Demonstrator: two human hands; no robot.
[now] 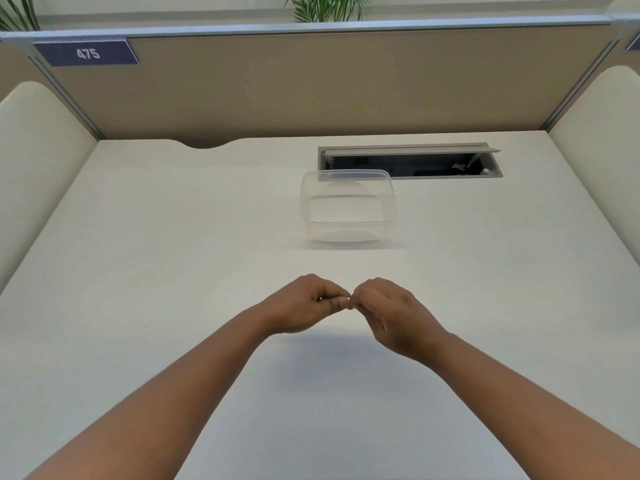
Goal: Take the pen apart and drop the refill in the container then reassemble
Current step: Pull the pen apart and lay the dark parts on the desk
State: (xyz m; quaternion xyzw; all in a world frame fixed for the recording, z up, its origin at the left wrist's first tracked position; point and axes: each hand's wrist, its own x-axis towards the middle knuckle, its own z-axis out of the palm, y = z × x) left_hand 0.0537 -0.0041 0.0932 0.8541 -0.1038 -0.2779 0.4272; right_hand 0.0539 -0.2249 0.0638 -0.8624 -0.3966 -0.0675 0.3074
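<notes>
My left hand (306, 304) and my right hand (389, 313) meet fingertip to fingertip above the white desk (173, 271), a little in front of me. Both are pinched shut on the pen (350, 300). Only a small pale bit of the pen shows between the fingertips; the rest is hidden inside the fists. A clear plastic container (388, 202) stands beyond the hands, slightly to the right, lidless, with nothing visible inside. Neither hand touches it.
An open cable hatch (408, 164) is sunk into the desk just behind the container. A tan partition (311, 81) with a "475" label (86, 53) closes off the back. Cream side dividers (34, 140) stand on both sides.
</notes>
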